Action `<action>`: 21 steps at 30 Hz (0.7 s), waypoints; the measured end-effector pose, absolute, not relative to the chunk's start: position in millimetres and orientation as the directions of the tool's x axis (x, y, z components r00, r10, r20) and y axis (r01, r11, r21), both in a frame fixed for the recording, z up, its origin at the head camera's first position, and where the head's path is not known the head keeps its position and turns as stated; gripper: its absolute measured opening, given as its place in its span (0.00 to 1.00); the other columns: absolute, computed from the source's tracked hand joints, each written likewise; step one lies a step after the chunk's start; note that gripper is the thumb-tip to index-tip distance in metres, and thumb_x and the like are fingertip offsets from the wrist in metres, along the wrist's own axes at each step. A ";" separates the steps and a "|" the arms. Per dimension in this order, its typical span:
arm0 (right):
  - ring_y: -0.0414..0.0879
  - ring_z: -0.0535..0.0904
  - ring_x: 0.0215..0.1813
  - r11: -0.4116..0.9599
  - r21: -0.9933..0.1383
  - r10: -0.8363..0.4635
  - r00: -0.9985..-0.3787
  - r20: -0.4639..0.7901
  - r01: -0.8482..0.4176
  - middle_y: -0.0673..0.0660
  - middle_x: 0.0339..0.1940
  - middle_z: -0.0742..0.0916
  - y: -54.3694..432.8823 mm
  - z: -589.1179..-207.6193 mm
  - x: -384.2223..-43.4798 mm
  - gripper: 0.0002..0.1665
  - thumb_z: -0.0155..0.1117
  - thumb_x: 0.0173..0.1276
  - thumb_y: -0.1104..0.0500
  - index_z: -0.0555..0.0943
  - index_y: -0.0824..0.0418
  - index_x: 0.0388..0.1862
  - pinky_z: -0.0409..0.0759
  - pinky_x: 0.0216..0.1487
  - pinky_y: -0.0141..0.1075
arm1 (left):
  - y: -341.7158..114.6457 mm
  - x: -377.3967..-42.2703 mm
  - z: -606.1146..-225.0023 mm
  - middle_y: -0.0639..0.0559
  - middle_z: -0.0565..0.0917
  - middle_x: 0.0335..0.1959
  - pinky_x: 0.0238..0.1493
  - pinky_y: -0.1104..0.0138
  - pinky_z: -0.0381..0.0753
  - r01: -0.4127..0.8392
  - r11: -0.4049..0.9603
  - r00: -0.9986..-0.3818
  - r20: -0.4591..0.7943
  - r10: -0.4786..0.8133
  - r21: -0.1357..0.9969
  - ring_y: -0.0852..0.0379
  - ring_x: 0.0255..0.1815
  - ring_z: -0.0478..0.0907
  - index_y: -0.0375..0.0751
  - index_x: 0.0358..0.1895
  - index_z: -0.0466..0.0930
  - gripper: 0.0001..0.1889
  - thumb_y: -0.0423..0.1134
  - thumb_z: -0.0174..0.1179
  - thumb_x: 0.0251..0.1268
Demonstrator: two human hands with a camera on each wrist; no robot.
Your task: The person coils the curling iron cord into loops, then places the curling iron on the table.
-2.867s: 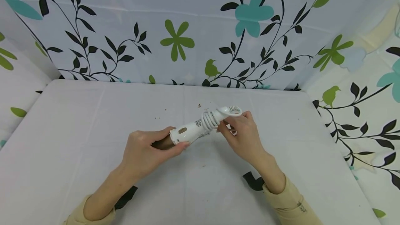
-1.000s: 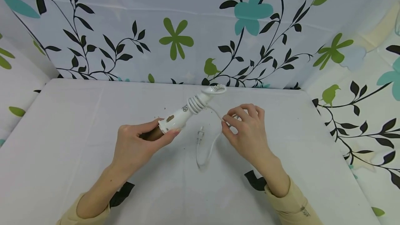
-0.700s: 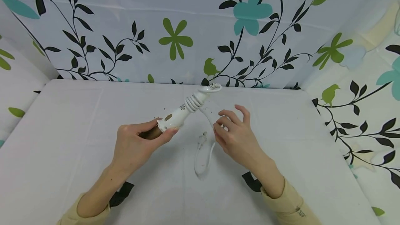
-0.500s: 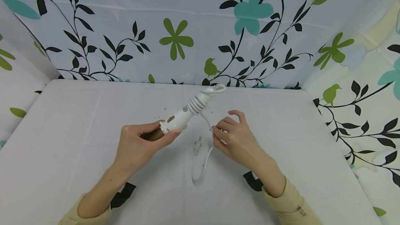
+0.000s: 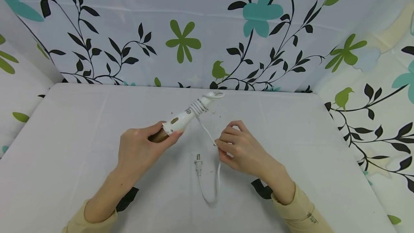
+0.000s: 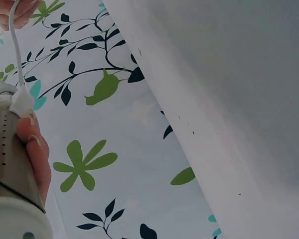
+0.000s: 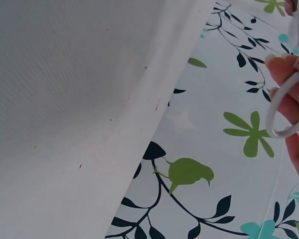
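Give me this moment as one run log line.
left hand: grips white-and-brown device | right hand: pinches white cord | cord: partly wound around device | plug: held by neither hand

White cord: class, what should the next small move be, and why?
Perhaps the right hand should unwind one turn of the white cord: several turns circle the white device, the right hand pinches its loose length, and the left hand holds the device.

The left wrist view's edges cut off the corded appliance [image 6: 9, 162].
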State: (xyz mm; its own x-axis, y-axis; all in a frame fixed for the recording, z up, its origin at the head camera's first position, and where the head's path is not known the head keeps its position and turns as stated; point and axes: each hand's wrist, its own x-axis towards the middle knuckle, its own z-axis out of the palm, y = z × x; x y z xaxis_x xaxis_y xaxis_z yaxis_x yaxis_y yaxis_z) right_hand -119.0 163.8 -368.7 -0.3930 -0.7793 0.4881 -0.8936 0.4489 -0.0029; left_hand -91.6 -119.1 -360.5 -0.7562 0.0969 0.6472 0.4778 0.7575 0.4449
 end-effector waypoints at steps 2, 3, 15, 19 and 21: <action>0.44 0.76 0.35 0.450 0.009 -0.773 -0.384 0.505 -0.893 0.47 0.24 0.82 163.4 -367.9 -118.5 0.06 0.64 0.56 0.68 0.83 0.57 0.29 0.72 0.57 0.46 | -121.3 -92.1 -361.7 0.59 0.65 0.07 0.14 0.71 0.52 0.437 0.800 -0.787 0.606 0.120 0.410 0.67 0.11 0.53 0.41 0.30 0.88 0.33 0.71 0.56 0.63; 0.44 0.75 0.34 0.452 0.015 -0.772 -0.382 0.508 -0.892 0.47 0.24 0.82 163.1 -367.4 -118.0 0.06 0.64 0.57 0.67 0.83 0.57 0.29 0.72 0.57 0.47 | -121.9 -92.0 -361.7 0.59 0.63 0.07 0.14 0.69 0.52 0.405 0.821 -0.818 0.561 0.129 0.402 0.65 0.11 0.53 0.41 0.31 0.88 0.32 0.70 0.58 0.62; 0.47 0.74 0.39 0.475 0.076 -0.765 -0.369 0.528 -0.877 0.48 0.28 0.82 164.7 -366.5 -118.0 0.06 0.62 0.60 0.65 0.84 0.57 0.34 0.70 0.57 0.49 | -119.4 -90.4 -365.4 0.58 0.58 0.12 0.16 0.68 0.54 0.251 0.910 -0.963 0.176 0.202 0.331 0.60 0.14 0.56 0.49 0.13 0.60 0.30 0.58 0.69 0.58; 0.47 0.75 0.41 0.491 0.104 -0.757 -0.365 0.542 -0.865 0.49 0.29 0.83 165.8 -365.1 -119.0 0.06 0.61 0.63 0.64 0.85 0.57 0.35 0.68 0.58 0.50 | -116.5 -89.3 -366.1 0.59 0.54 0.13 0.17 0.68 0.52 0.239 0.909 -0.970 0.128 0.207 0.342 0.61 0.15 0.53 0.50 0.13 0.55 0.32 0.58 0.68 0.59; 0.48 0.76 0.42 0.498 0.122 -0.755 -0.360 0.548 -0.859 0.49 0.30 0.83 166.2 -364.3 -119.0 0.07 0.60 0.64 0.63 0.85 0.57 0.36 0.68 0.59 0.51 | -115.3 -88.1 -366.6 0.60 0.52 0.14 0.18 0.68 0.51 0.256 0.906 -0.966 0.134 0.223 0.337 0.61 0.16 0.51 0.50 0.13 0.53 0.33 0.57 0.69 0.58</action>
State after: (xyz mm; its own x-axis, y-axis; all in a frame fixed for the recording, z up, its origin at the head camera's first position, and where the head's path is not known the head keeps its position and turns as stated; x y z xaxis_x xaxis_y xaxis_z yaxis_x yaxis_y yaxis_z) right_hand -119.0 166.2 -364.3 -0.3598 -0.7549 0.5483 -0.8586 0.4979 0.1221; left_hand -88.1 -115.3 -366.6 -0.9657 0.2226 0.1341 0.2556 0.9060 0.3374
